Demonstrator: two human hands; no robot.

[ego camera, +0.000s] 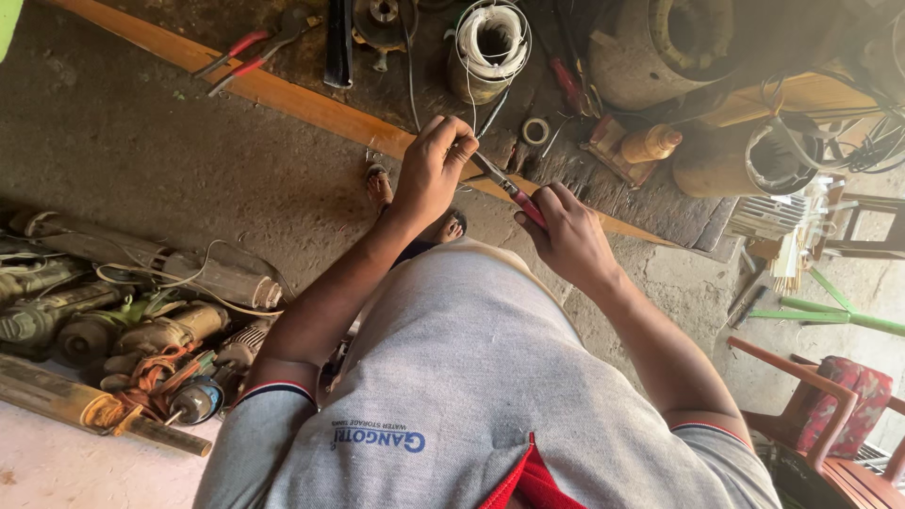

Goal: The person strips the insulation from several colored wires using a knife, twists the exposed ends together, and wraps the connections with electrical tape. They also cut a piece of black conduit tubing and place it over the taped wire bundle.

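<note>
My left hand (432, 170) is raised in front of my chest, its fingertips pinched on a thin wire (468, 111) that runs up toward a coil of white wire (490, 42). My right hand (566, 236) grips the red handles of a pair of pliers (509, 188). The dark jaws of the pliers point up-left and meet the left hand's fingertips. What sits exactly between the jaws is too small to make out. Below the hands are my sandalled feet (379, 184) on the concrete floor.
A long wooden plank (283, 94) edges a low work area holding red-handled pliers (236, 52), a tape roll (535, 130), and motor housings (693, 42). Old motors and pumps (141, 330) lie piled at left. A wooden chair with red cloth (839, 405) stands at right.
</note>
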